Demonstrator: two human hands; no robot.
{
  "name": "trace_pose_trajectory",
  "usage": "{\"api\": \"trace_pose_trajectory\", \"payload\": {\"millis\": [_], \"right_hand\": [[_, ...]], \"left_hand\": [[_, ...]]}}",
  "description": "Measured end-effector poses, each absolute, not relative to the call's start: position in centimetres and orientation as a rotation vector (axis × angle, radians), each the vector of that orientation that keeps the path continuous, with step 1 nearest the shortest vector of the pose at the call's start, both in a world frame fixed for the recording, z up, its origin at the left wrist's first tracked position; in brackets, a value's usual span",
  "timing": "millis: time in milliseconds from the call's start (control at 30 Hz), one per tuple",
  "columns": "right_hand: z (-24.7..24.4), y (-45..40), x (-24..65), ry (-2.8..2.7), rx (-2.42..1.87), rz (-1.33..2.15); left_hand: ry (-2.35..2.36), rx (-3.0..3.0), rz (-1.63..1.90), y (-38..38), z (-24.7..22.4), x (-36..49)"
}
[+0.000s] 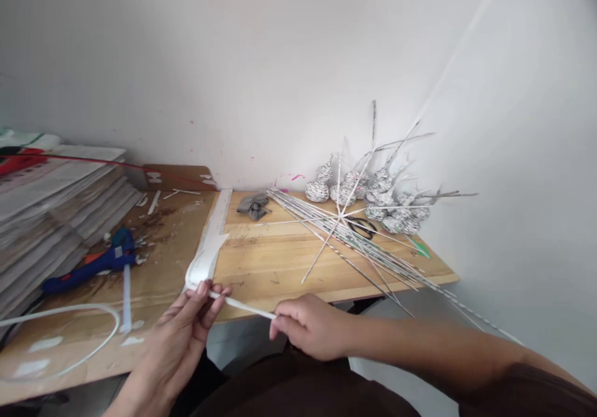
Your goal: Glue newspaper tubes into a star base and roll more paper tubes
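Observation:
Between my hands runs a thin white rolled paper stick (pixel 249 307). My left hand (pixel 189 320) pinches its left end, where a flat white paper strip (pixel 209 256) curls up over the fingertips. My right hand (pixel 312 327) is wrapped round the stick's other part, and its fingers hide that end. Both hands are just in front of the table's near edge. Beyond them, a bundle of long paper sticks (pixel 303 210) lies across the wood, with several sticks crossed like a star (pixel 341 215) on top.
At left lie a blue glue gun (pixel 88 272), a looping white cord (pixel 116 324) and a tall paper stack (pixel 51 218). A crumpled grey cloth (pixel 253 206) is mid-table. Black-handled scissors (pixel 362 228) and woven gourd-shaped pieces (pixel 317 190) sit by the wall.

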State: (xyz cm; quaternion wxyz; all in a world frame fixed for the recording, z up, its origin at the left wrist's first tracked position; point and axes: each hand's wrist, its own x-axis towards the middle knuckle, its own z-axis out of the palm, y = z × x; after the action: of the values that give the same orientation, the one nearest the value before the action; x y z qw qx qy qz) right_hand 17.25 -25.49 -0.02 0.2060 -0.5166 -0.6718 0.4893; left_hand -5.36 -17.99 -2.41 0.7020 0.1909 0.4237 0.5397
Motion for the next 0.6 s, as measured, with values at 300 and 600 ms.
{"api": "trace_pose_trajectory", "payload": {"millis": [300,600], "right_hand": [[-0.1,-24.2,14.9,-1.692,-1.353,1.665],[-0.5,-23.0,13.3,-1.482,-1.171,1.953]], "left_hand": [[0.810,0.436,1.213,-18.8,-1.5,-5.1],[0.775,0.479,1.199,-19.3,-1.8,-5.5]]}}
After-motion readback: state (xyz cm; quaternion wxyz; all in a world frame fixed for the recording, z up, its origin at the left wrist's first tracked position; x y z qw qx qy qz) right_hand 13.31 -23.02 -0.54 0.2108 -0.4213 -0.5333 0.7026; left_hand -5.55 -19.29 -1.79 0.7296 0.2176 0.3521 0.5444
